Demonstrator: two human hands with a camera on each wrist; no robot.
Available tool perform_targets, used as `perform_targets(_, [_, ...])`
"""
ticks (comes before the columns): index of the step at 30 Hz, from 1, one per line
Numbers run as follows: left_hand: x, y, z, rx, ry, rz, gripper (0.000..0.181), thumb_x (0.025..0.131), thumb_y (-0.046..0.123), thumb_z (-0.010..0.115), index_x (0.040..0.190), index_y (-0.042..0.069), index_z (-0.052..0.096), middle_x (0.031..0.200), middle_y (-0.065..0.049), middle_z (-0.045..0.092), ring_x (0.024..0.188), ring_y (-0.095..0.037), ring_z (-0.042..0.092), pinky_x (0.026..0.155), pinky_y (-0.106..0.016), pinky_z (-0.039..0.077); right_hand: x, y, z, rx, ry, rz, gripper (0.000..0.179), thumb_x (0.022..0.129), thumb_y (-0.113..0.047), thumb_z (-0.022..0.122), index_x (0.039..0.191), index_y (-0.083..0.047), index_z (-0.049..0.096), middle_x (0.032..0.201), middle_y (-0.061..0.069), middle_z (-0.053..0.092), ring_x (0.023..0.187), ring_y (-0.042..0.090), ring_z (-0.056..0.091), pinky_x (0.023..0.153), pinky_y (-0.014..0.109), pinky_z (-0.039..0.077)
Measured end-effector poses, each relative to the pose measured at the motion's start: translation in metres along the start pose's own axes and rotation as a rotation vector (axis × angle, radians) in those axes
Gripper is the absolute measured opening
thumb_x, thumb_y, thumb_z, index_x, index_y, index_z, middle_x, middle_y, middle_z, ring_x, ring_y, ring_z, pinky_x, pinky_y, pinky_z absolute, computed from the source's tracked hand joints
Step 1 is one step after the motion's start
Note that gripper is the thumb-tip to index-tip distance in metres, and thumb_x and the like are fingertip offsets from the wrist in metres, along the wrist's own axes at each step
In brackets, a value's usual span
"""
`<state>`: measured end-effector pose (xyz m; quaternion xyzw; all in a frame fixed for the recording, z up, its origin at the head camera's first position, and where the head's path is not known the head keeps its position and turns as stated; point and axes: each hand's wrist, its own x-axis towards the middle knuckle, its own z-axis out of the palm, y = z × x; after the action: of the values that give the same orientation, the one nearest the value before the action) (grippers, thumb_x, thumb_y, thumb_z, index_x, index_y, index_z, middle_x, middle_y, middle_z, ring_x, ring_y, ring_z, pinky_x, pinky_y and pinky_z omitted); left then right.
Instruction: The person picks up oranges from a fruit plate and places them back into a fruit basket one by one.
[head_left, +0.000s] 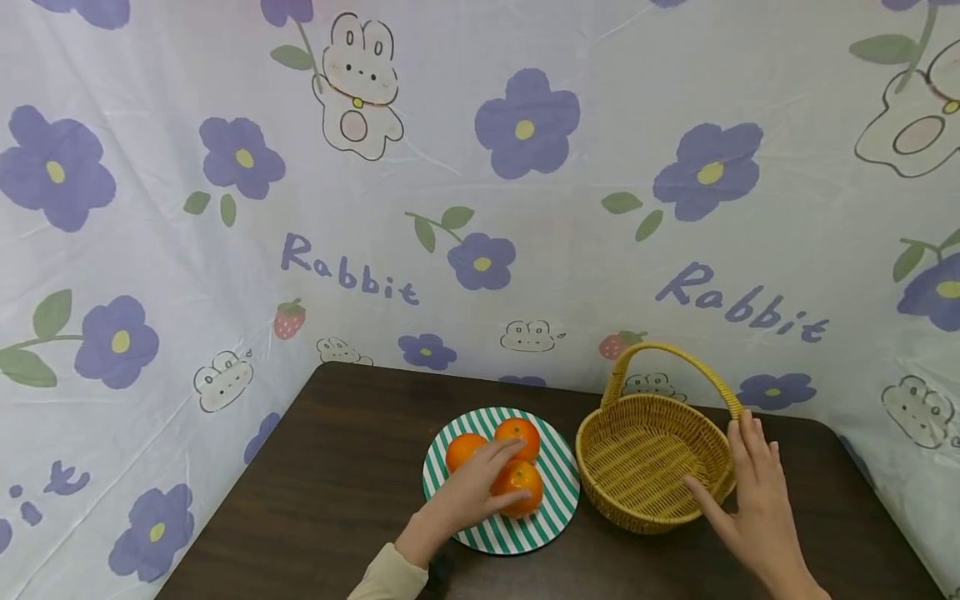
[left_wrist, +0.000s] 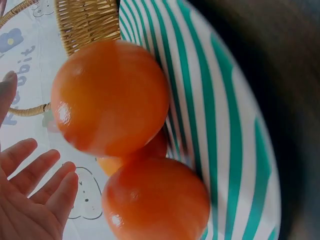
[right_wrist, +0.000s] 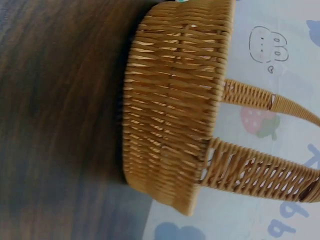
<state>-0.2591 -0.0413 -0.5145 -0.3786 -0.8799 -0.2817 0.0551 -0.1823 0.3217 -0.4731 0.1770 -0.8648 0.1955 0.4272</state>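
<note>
Plainly, in the head view, little seems done. Three oranges lie together on the striped plate: the left orange (head_left: 461, 452), the far orange (head_left: 525, 429) and the near orange (head_left: 527, 478). None is off the plate (head_left: 557, 492), which sits flat on the bench (head_left: 300, 500). Just beside it, to the right, the basket (head_left: 637, 522) stands upright with its handle (head_left: 667, 347) raised, its woven bottom in sight and no fruit in it. The left grip (head_left: 480, 486) reaches over the oranges, wide, its fingers extended above the near orange and its thumb in front of it; whether it touches the fruit is hard to tell. The right grip (head_left: 757, 496) is wide as well, at the basket's right side near the foot of the handle, the thumb over the rim; contact there is unclear too.

In the left wrist view, two oranges loom large, with the third partly behind them, all by the striped plate. The left grip's fingers stand apart from one another, and the backdrop shows between them and the fruit, so no orange appears to be held.

In the right wrist view, the basket's side rests on the bench; how the right grip stands cannot be told from here. By judgement, the work is at its beginning, the lifting of the fruit wholly undone.
</note>
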Motion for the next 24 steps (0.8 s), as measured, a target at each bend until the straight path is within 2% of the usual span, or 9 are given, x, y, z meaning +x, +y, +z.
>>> perform_targets(9, [-0.005, 0.001, 0.01, 0.001, 0.011, -0.048, 0.068, 0.087, 0.052, 0.055, 0.141, 0.016, 0.038, 0.141, -0.001, 0.042, 0.124, -0.019, 0.045, 0.099, -0.038, 0.043, -0.015, 0.003, 0.0, 0.015, -0.039, 0.16, 0.094, 0.084, -0.067, 0.044, 0.148, -0.003, 0.016, 0.153, 0.018, 0.013, 0.14, 0.035, 0.015, 0.114, 0.049, 0.007])
perform_targets(12, [-0.006, 0.002, 0.011, 0.002, 0.026, -0.053, 0.066, 0.087, 0.051, 0.056, 0.141, 0.016, 0.039, 0.141, -0.001, 0.042, 0.124, -0.019, 0.045, 0.098, -0.038, 0.043, -0.021, 0.005, 0.0, 0.029, -0.061, 0.216, 0.092, 0.085, -0.057, 0.055, 0.15, -0.008, 0.012, 0.154, 0.017, 0.013, 0.139, 0.037, 0.018, 0.114, 0.048, 0.007])
perform_targets(16, [-0.007, 0.002, 0.016, 0.016, 0.035, -0.06, 0.066, 0.087, 0.051, 0.056, 0.14, 0.015, 0.04, 0.14, -0.001, 0.042, 0.124, -0.02, 0.044, 0.098, -0.039, 0.044, -0.029, 0.009, 0.0, 0.032, -0.09, 0.295, 0.095, 0.082, -0.034, 0.07, 0.15, -0.013, 0.008, 0.153, 0.018, 0.015, 0.134, 0.045, 0.024, 0.114, 0.05, 0.007])
perform_targets(20, [-0.009, 0.004, 0.019, 0.034, 0.028, -0.069, 0.065, 0.086, 0.048, 0.059, 0.139, 0.014, 0.041, 0.139, -0.002, 0.044, 0.124, -0.02, 0.045, 0.097, -0.041, 0.044, -0.037, 0.013, 0.003, 0.018, -0.115, 0.347, 0.097, 0.081, -0.029, 0.072, 0.15, -0.014, 0.006, 0.151, 0.021, 0.017, 0.13, 0.048, 0.028, 0.113, 0.052, 0.008])
perform_targets(24, [-0.009, 0.004, 0.023, 0.045, 0.027, -0.081, 0.066, 0.085, 0.048, 0.06, 0.138, 0.014, 0.042, 0.139, -0.002, 0.044, 0.124, -0.021, 0.044, 0.096, -0.041, 0.045, -0.046, 0.016, 0.008, 0.03, -0.16, 0.41, 0.099, 0.083, -0.027, 0.07, 0.15, -0.015, -0.001, 0.153, 0.019, 0.011, 0.133, 0.047, 0.022, 0.113, 0.052, 0.007])
